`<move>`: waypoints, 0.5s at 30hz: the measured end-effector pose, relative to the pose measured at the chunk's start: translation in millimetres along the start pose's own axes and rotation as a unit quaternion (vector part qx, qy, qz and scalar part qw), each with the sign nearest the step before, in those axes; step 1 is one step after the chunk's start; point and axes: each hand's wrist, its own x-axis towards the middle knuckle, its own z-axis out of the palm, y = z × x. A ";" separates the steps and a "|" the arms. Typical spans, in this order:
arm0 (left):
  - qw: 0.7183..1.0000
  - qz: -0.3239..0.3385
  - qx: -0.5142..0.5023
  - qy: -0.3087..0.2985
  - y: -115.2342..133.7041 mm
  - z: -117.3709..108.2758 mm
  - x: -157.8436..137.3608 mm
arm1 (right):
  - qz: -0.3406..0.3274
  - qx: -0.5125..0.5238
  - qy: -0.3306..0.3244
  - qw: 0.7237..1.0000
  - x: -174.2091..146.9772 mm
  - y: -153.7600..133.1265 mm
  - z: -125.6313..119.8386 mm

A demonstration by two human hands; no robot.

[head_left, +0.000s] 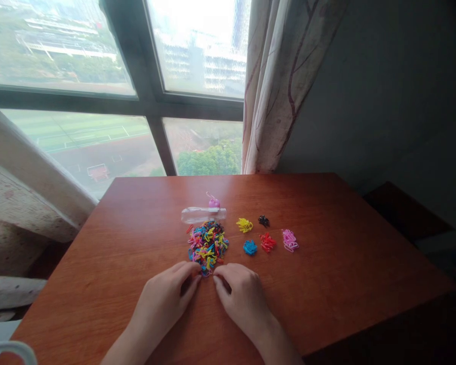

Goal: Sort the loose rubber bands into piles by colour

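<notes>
The table [133, 243] fills the lower view and carries all the pieces. The window [146, 106] stands beyond its far edge. Curtains flank the window: the right curtain [273, 86] hangs at the table's far edge; the left curtain [26, 167] hangs beside its left side.

The left hand [169, 289] and right hand [243, 289] face each other at the near end of the mixed pile [208, 243]. Left hand: thumb and forefinger converge, tips close together, at the pile's near left edge. Right hand: thumb and forefinger converge likewise, tips close together, just right of the near end. Whether either pair pinches a piece cannot be told. The narrow tip of the pile, including a pink piece [207, 274], lies between the two sets of fingertips.

The clear bottle [197, 215] lies on its side just beyond the pile. Single-colour heaps lie right of the pile, apart from the fingers: pink heap [290, 241] farthest right, red heap [267, 242] in the middle, yellow heap [244, 225] at far left, blue heap [250, 247] at near left, black heap [263, 220] beyond red. The purple ornament [214, 203] sits behind the bottle.
</notes>
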 end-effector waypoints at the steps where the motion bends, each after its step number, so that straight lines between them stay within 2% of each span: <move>1: 1.000 0.002 0.001 0.000 0.0 0.0 -0.1 | 0.000 0.002 0.000 1.000 -0.1 0.0 -0.1; 15: 0.999 0.005 -0.030 -0.009 -2.7 -5.1 0.0 | 0.001 0.010 0.000 1.000 -0.4 0.6 1.3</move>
